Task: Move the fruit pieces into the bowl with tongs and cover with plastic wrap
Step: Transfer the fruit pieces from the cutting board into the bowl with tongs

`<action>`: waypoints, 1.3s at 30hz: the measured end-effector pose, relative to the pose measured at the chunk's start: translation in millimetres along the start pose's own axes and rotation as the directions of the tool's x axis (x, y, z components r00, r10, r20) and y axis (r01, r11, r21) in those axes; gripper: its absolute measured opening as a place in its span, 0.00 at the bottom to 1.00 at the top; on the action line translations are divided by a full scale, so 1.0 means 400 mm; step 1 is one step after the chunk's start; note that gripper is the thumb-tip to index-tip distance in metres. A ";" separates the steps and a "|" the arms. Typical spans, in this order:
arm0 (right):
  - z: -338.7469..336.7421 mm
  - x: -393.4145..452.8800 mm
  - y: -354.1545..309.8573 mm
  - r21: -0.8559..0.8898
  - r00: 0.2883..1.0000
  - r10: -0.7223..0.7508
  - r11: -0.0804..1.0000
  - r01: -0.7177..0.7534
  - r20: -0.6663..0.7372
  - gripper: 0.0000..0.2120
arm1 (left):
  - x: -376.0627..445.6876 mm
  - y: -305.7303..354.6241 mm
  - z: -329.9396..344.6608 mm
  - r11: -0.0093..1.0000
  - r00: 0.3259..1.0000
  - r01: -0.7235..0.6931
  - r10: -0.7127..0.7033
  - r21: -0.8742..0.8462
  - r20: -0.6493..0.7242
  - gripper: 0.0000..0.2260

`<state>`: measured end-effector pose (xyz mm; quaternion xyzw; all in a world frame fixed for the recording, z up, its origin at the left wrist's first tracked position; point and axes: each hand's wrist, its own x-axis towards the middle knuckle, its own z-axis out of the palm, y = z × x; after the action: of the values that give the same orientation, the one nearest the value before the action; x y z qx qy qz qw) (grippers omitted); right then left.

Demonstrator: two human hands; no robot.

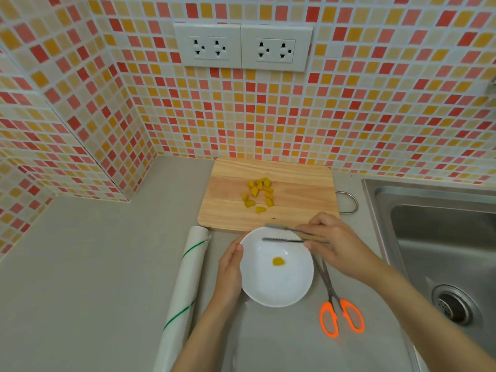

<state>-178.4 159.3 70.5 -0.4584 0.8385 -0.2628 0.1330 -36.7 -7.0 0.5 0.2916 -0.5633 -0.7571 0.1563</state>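
A white bowl (279, 285) stands on the grey counter with one yellow fruit piece (278, 261) inside. My left hand (229, 269) rests flat against the bowl's left rim. My right hand (332, 242) grips metal tongs (281, 233) with wooden handles; their serrated tips are spread apart above the bowl's far rim, with nothing between them. Several yellow fruit pieces (259, 194) lie on the wooden cutting board (300, 200) behind the bowl. A roll of plastic wrap (185, 285) lies left of the bowl.
Orange-handled scissors (339, 310) lie right of the bowl, partly under my right wrist. A steel sink (442, 237) with a drain sits at the right. A tiled wall with two sockets rises behind the board. A wire handle (351, 202) sticks out from the board's right side.
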 end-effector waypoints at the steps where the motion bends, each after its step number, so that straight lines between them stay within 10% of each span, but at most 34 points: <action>1: -0.007 0.011 0.004 0.011 1.000 0.004 1.000 -0.004 -0.031 0.17 | 0.000 -0.003 -0.001 1.000 1.000 0.001 -0.001 -0.010 -0.002 0.14; 9: 0.019 0.231 0.096 0.002 0.964 0.173 0.984 -0.176 -0.201 0.16 | 0.009 -0.030 -0.016 0.995 0.997 0.071 -0.070 -0.076 0.020 0.16; 16: 0.073 0.388 0.140 -0.082 0.972 0.229 0.969 -0.232 -0.044 0.12 | 0.011 -0.047 -0.025 0.996 0.998 0.069 -0.068 -0.050 0.017 0.16; 31: 0.050 0.181 0.050 0.236 0.967 0.151 0.967 -0.100 -0.207 0.11 | 0.009 -0.043 -0.026 0.999 0.999 0.035 -0.035 0.014 0.007 0.14; 39: 0.043 0.024 -0.003 0.263 0.991 0.129 0.956 -0.133 0.033 0.15 | 0.012 -0.041 -0.020 0.998 0.998 0.056 -0.055 0.012 -0.041 0.13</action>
<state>-174.7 145.2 57.0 -0.3821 0.8233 -0.3595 0.2166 -34.0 -10.6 -17.9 0.3234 -0.5567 -0.7513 0.1446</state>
